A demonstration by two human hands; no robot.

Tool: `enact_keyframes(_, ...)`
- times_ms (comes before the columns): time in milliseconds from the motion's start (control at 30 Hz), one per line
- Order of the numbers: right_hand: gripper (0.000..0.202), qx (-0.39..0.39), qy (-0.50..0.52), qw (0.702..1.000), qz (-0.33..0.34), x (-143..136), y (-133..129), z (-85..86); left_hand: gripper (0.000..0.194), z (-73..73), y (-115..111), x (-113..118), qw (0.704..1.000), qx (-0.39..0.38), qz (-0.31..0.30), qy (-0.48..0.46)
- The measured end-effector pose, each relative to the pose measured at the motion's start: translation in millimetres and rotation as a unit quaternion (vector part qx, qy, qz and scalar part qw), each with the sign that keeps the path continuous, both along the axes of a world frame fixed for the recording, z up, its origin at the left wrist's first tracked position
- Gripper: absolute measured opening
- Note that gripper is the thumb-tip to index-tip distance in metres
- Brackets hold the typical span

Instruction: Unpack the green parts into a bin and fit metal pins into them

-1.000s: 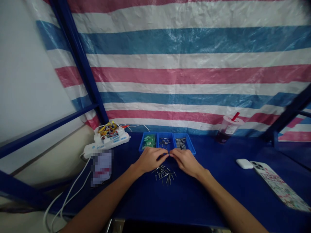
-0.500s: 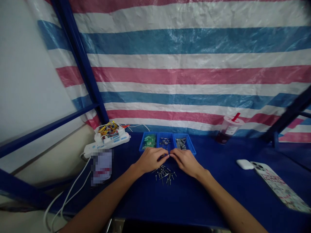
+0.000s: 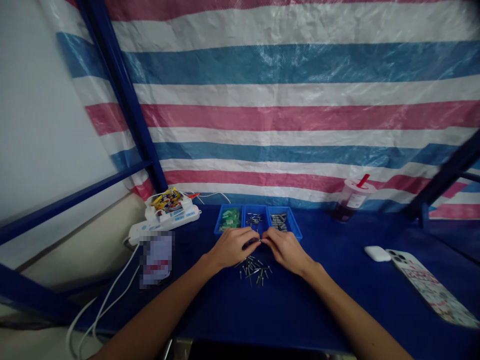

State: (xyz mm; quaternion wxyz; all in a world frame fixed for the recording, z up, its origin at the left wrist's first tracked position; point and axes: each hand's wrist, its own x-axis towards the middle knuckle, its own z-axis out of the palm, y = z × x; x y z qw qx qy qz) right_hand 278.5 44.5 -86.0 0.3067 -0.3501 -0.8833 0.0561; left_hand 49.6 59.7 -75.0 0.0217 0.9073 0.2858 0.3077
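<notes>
My left hand (image 3: 237, 246) and my right hand (image 3: 284, 248) meet just in front of a blue tray, fingertips almost touching. Both are closed in a pinch on one small, slim metal pin (image 3: 259, 240), which the fingers mostly cover. Directly below them on the desk lies a loose pile of thin metal pins (image 3: 255, 270), each with a thicker part. The blue tray (image 3: 297, 231) has three compartments. Green plastic pieces (image 3: 230, 219) fill the left one, small metal pieces (image 3: 254, 218) lie in the middle one, and grey rod-like pieces (image 3: 279, 221) in the right one.
On the left are a white power strip (image 3: 165, 223), a box of yellow wrapped packets (image 3: 168, 201), cables and a blurred-out item (image 3: 157, 259). To the right, a lidded cup (image 3: 352, 201) with a red straw, a white earphone case (image 3: 377, 253) and a phone (image 3: 431, 287) rest on the blue desk (image 3: 262, 315).
My hands stay pinched together in nearly the same place, with only a slight shift of the fingertips around the pin. The pile and tray look the same.
</notes>
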Motion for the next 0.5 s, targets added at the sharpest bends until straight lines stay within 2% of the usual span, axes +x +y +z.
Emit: enact_keyframes(500,0.018,-0.006,0.009,1.0,0.005,-0.8,0.2,-2.2,0.019,0.2,-0.1,0.4,1.0,-0.009,-0.001,0.01)
